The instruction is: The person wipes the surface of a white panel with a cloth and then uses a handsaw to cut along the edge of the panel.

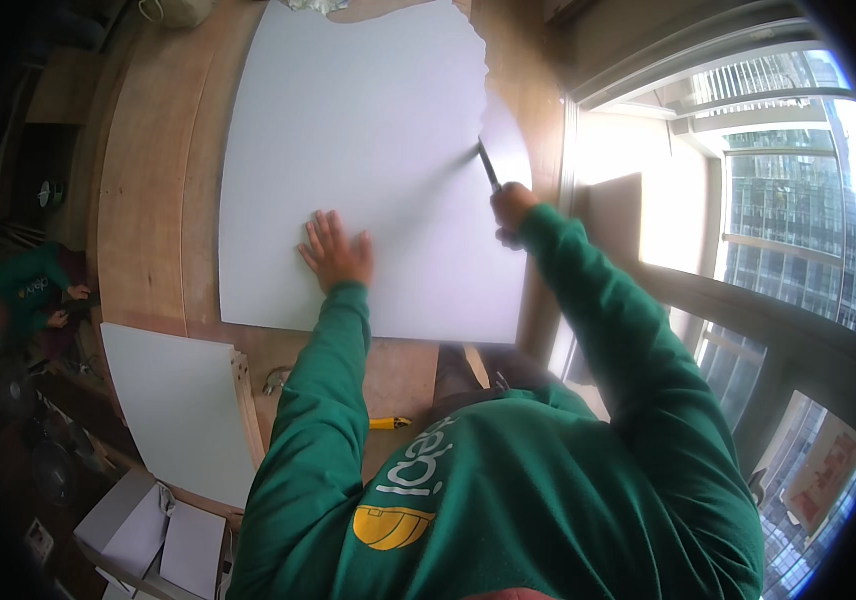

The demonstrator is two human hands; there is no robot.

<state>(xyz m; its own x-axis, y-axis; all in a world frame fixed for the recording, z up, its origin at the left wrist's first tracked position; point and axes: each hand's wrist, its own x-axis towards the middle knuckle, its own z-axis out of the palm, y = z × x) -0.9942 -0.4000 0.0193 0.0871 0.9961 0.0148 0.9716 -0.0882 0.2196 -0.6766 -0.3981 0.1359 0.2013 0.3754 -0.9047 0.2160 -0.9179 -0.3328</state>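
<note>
A large white board point(348, 150) lies flat before me, its upper right edge wavy and jagged. My left hand point(338, 254) presses on its face near the left side, fingers spread. At the board's right side, my right hand point(514, 212) is closed around a slim, dark hand tool point(489, 166) with a straight narrow end. The tool's tip points up and left and meets the board close to the jagged edge, beside a strip of white board point(508, 130) along the right. Whether that tip is toothed or plain is too small to tell.
Wooden planking point(148, 190) lies under and beside the board. Stacked white panels point(183, 400) stand at lower left, near a yellow tool point(389, 423) and a metal object point(276, 379). Windows point(778, 170) line the right. A person in green point(33, 285) is at far left.
</note>
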